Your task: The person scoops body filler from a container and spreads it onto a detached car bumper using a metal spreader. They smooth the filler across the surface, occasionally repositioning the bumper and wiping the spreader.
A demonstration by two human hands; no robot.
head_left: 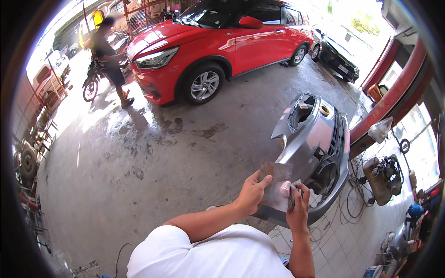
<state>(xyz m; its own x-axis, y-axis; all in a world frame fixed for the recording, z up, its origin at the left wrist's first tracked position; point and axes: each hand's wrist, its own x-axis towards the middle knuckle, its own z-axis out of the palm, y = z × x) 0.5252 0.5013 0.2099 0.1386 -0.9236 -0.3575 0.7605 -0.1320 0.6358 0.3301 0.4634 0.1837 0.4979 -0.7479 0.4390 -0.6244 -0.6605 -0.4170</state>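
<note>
Floor: concrete, grey, stained, glossy in spots; white tile toward its right edge.
Car: red (259,51), hard shiny panels, at floor's (176,162) far edge.
Bumper: grey (303,139), curved moulded shell, dull pink patches (321,135); right part of floor, just beyond the hands. Paste dropping here would likely smear it.
Left hand (251,194): grasping plate by its left edge, thumb on top. One-sided hold; a wrist twist could tip it.
Right hand (299,206): fingers pinching spreader, by plate's right edge.
Plate (278,170): thin, flat, rectangular, smudged; held up, in front of bumper.
Spreader (292,198): dark, flat, mostly covered by fingers. Too hard a push could shove paste off plate.
Paste (284,188): pink, soft-looking rounded blob, near plate's right edge; could slide off if tilted.
</note>
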